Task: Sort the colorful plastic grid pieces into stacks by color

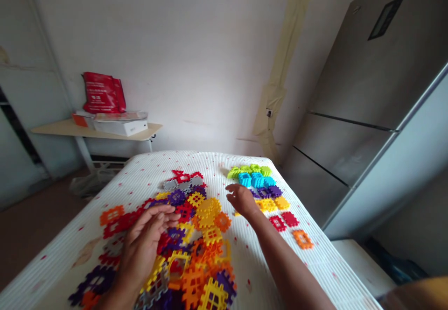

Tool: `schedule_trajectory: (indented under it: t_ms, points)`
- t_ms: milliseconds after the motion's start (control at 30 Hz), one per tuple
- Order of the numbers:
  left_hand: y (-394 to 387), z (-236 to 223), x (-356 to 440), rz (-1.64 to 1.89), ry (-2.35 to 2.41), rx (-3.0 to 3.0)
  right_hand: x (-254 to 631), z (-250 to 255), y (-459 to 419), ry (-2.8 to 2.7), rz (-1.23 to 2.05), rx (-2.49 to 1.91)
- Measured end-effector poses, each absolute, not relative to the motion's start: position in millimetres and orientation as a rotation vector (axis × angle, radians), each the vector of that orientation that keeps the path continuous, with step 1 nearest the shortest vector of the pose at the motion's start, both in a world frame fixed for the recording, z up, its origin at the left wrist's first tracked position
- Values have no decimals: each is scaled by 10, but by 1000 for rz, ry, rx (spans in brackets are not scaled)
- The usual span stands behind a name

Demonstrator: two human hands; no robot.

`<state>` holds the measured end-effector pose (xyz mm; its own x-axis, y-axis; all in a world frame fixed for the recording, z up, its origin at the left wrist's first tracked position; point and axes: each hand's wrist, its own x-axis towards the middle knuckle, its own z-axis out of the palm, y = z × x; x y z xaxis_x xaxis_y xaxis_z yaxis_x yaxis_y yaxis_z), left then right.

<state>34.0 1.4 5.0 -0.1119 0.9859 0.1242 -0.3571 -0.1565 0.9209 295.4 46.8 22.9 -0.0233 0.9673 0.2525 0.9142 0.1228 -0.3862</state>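
Observation:
A heap of plastic interlocking tiles (189, 240) in red, orange, yellow, purple and grey lies on the white ribbed table (147, 170). My left hand (145, 242) rests flat on this heap, fingers stretched out. My right hand (241, 200) hovers just right of the heap, fingers slightly curled and apart, nothing seen in it. Right of that hand, tiles lie sorted in rows by colour: green tiles (249, 170), blue tiles (256, 179), purple tiles (269, 191), yellow tiles (272, 204), red tiles (283, 221) and one orange tile (303, 239).
A tall grey fridge (364, 109) stands close to the table's right side. At the back left a small shelf table (94, 130) carries a red bag (103, 93) and a white box (121, 126). The wall runs behind the table.

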Motion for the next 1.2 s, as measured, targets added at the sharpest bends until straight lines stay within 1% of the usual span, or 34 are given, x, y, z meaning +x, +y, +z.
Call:
schedule_trajectory:
  t_ms: [133, 267, 400, 533, 900, 1200]
  points:
    - [75, -78, 290, 1513, 1030, 1082, 2585, 159, 767, -1937, 282, -1924]
    - [103, -187, 285, 1392, 1178, 1213, 2311, 99, 1080, -1870, 355, -2051]
    - [115, -217, 301, 1357, 1212, 1274, 2130, 47, 1297, -1810, 457, -2163]
    - [107, -210, 304, 1358, 1216, 1291, 2061, 4, 1413, -1783, 549, -2179]
    - [85, -187, 302, 1360, 1224, 1308, 2157, -53, 1372, -1611, 695, -2010]
    - [90, -187, 301, 1362, 1222, 1315, 2217, 49, 1328, -1317, 1051, -1626]
